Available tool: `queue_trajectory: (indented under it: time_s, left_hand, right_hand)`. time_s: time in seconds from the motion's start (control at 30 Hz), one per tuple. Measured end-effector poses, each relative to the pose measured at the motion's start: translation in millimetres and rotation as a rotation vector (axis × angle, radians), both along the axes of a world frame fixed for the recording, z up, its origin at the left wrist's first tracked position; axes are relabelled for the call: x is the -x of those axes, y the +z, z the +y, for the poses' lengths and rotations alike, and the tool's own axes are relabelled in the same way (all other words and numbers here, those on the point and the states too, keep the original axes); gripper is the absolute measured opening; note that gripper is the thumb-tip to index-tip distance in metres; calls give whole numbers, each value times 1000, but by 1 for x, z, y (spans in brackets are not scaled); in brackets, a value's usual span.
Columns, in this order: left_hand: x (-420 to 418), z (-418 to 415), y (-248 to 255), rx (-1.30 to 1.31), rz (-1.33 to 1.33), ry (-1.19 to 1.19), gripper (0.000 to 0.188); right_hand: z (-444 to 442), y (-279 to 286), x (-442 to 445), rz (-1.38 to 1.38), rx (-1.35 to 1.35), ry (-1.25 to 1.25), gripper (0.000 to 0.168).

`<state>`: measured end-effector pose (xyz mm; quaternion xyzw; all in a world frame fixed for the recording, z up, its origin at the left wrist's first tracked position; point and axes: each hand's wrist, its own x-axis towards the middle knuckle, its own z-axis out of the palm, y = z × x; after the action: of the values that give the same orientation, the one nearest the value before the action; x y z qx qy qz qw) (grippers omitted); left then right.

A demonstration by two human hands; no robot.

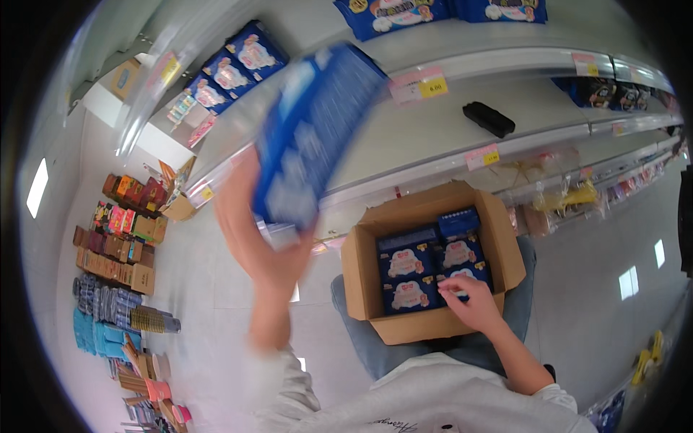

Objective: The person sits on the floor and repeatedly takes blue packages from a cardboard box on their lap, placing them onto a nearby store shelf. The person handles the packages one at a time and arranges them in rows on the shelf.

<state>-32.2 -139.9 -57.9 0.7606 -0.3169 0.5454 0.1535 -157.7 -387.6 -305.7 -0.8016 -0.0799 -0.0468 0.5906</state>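
Note:
Blurred by motion, my left hand (265,238) grips the lower end of a blue pack (319,135) and holds it up in front of the shelf. An open cardboard box (357,276) rests on my lap, its flaps folded outward. Inside it lie several blue packs (406,262) with white cloud-shaped labels, and one smaller-looking pack (458,222) sits at the far right corner. My right hand (471,303) reaches over the box's near right side, fingers bent at the packs. It hides part of the pack beneath; I see nothing lifted in it.
Three matching packs (230,76) stand at the shelf's left, and large soft packs (400,16) lie on the shelf above. A black case-like object (489,119) lies on the shelf board (427,140). Price tags (419,85) line the edges. Boxes and stacked goods (116,254) stand on the floor at left.

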Motion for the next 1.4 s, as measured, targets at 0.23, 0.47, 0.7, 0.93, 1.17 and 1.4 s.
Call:
queue_trajectory:
  time_s: [0.23, 0.47, 0.7, 0.93, 1.17, 1.4]
  left_hand:
    - [103, -40, -193, 99, 647, -425, 71]
    - [97, -25, -241, -196, 964, -68, 72]
    - [95, -20, -254, -207, 1251, -119, 51]
    - [96, -21, -255, -148, 1199, -131, 42]
    - [97, -21, -256, -135, 1217, -142, 38]
    - [99, -21, -261, -139, 1129, -144, 36]
  right_hand:
    - [-2, -11, 4, 318, -929, -57, 88]
    - [-25, 39, -12, 105, -291, 1, 106]
    - [14, 27, -86, -225, 1011, 76, 103]
    - [30, -30, -99, -49, 1405, 133, 104]
    - [22, -33, -98, -117, 1261, 38, 96]
    - [22, -39, -99, -179, 1263, 20, 95]
